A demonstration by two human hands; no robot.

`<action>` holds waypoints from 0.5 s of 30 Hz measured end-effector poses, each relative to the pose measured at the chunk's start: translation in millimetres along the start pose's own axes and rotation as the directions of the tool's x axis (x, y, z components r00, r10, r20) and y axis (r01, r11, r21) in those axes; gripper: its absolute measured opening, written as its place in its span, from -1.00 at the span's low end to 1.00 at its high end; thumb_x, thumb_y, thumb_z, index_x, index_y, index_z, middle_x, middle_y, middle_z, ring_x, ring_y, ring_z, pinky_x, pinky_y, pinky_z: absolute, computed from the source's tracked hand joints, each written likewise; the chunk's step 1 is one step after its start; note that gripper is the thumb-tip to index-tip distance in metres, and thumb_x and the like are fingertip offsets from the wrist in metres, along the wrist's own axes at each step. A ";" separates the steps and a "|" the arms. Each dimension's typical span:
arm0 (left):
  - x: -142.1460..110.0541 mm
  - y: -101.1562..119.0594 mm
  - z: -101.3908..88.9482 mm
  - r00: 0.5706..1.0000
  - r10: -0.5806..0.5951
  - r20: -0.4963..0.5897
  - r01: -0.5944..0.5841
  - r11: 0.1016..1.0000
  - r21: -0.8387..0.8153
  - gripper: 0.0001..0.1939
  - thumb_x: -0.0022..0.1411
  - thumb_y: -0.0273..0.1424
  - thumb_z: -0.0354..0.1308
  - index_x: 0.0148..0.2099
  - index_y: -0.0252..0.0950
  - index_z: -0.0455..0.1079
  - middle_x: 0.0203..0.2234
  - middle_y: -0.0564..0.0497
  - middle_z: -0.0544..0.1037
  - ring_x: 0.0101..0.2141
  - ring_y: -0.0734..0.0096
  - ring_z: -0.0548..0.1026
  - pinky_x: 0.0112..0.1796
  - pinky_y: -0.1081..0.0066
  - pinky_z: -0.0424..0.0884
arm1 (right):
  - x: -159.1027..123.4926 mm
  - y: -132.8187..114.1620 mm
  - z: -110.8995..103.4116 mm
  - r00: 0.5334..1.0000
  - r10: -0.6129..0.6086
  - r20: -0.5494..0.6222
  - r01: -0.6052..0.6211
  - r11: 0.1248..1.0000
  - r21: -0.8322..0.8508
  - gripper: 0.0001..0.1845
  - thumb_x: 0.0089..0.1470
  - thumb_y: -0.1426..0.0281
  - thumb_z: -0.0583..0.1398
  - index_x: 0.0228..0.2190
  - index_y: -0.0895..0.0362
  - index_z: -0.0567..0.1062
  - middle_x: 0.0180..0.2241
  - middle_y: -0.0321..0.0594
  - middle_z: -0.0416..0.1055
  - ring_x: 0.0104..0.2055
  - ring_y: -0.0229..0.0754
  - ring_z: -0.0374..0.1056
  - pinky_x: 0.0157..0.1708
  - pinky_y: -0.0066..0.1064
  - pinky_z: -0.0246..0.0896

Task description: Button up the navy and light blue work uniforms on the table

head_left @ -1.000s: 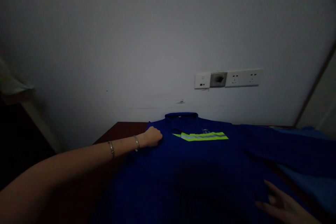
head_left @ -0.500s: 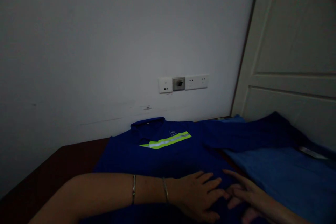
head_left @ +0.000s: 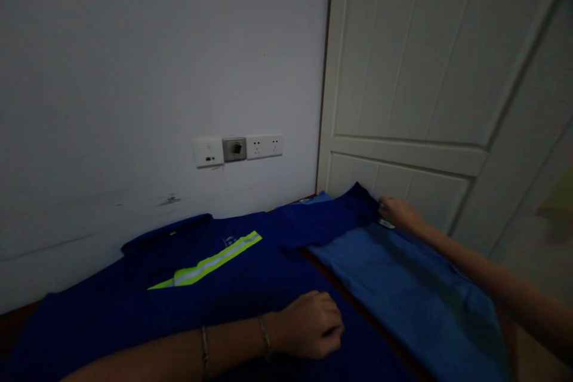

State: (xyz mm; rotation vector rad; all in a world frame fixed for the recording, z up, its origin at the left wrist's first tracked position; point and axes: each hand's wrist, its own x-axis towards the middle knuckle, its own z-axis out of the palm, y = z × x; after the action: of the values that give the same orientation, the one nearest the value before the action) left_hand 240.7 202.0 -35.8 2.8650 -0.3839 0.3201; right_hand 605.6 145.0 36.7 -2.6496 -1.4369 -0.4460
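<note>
A dark blue collared work shirt [head_left: 250,286] lies spread out, with a yellow-green and silver reflective stripe [head_left: 208,265] across its chest. My left hand [head_left: 308,325], below two bracelets on the forearm, rests over the lower front of the shirt with its fingers curled into a loose fist; nothing shows in it. Farther off, my right hand [head_left: 400,215] reaches to the right and pinches the end of the shirt's sleeve [head_left: 331,212]. Beneath that sleeve is a lighter blue piece of cloth [head_left: 394,286].
The dark red-brown surface [head_left: 326,274] under the clothes shows as a narrow strip. A pale wall with sockets [head_left: 264,146] stands behind. White door-like panelling [head_left: 403,161] rises close beside the right hand.
The view has turned right. My right hand has left the shirt's front and now grips the sleeve end. My left hand, spread flat before, has curled its fingers.
</note>
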 end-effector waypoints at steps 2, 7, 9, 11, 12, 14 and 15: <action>12.9 -2.1 9.1 1.000 0.006 -0.025 -0.006 1.000 0.014 -0.91 0.10 -0.46 0.00 -0.42 -0.31 0.31 -0.51 0.03 0.44 -0.41 0.50 0.37 -0.30 0.51 0.25 | 14.0 17.7 8.3 0.998 0.065 0.005 -0.064 0.997 -0.046 -0.65 0.04 0.40 -0.01 -0.19 0.34 0.39 -0.25 0.18 0.40 -0.21 0.02 0.36 -0.31 -0.32 0.17; 33.8 -4.5 29.6 0.997 -0.044 -0.065 0.043 0.999 -0.008 -0.95 0.05 -0.47 0.01 -0.45 -0.31 0.25 -0.54 0.09 0.41 -0.48 0.56 0.33 -0.38 0.56 0.23 | 34.5 29.3 42.1 0.996 0.022 0.092 -0.029 0.997 0.077 -0.62 0.01 0.37 0.07 -0.14 0.34 0.37 -0.19 0.12 0.39 -0.14 -0.04 0.32 -0.22 -0.36 0.16; 36.5 -4.0 34.5 0.995 -0.071 -0.067 0.071 0.997 -0.005 -0.96 0.06 -0.46 0.01 -0.43 -0.30 0.24 -0.53 0.09 0.42 -0.47 0.54 0.34 -0.40 0.54 0.22 | 39.2 28.8 54.4 0.997 0.017 0.071 -0.028 0.988 0.153 -0.58 0.01 0.38 0.08 -0.09 0.33 0.33 -0.17 0.09 0.38 -0.11 -0.07 0.30 -0.19 -0.39 0.15; 36.6 -2.5 36.6 0.994 -0.085 -0.069 0.086 0.996 0.013 -0.97 0.06 -0.44 0.01 -0.40 -0.29 0.24 -0.51 0.09 0.43 -0.45 0.51 0.35 -0.40 0.52 0.21 | 42.5 28.9 63.5 0.998 0.056 0.033 -0.062 0.973 0.222 -0.54 0.00 0.38 0.08 -0.05 0.34 0.29 -0.15 0.10 0.37 -0.09 -0.05 0.28 -0.16 -0.36 0.14; 36.1 -1.6 36.7 0.994 -0.088 -0.066 0.090 0.996 0.025 -0.96 0.06 -0.43 0.01 -0.38 -0.29 0.24 -0.50 0.08 0.43 -0.44 0.49 0.36 -0.40 0.51 0.21 | 43.6 29.2 66.7 0.996 0.086 0.016 -0.087 0.966 0.243 -0.53 0.00 0.38 0.08 -0.04 0.34 0.27 -0.14 0.12 0.36 -0.08 -0.04 0.28 -0.16 -0.34 0.14; 35.1 0.2 36.0 0.994 -0.093 -0.052 0.095 0.994 0.050 -0.94 0.08 -0.42 0.01 -0.36 -0.29 0.24 -0.47 0.06 0.44 -0.43 0.47 0.37 -0.40 0.49 0.21 | 44.7 29.4 70.2 0.991 0.137 -0.003 -0.132 0.959 0.250 -0.51 0.02 0.37 0.06 -0.01 0.34 0.25 -0.11 0.14 0.34 -0.07 -0.01 0.27 -0.15 -0.32 0.14; 34.8 1.0 35.5 0.994 -0.096 -0.044 0.099 0.993 0.060 -0.94 0.09 -0.41 0.00 -0.34 -0.29 0.24 -0.47 0.05 0.44 -0.42 0.47 0.37 -0.40 0.49 0.21 | 44.5 29.1 70.6 0.988 0.154 -0.008 -0.147 0.957 0.248 -0.50 0.02 0.36 0.06 -0.01 0.34 0.25 -0.10 0.14 0.33 -0.06 0.00 0.27 -0.15 -0.31 0.14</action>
State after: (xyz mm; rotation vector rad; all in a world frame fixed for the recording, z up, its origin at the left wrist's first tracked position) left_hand 279.7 183.9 -60.8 2.9207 -0.2295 0.3788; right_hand 667.4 180.3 -15.6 -2.5176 -1.1841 -0.2678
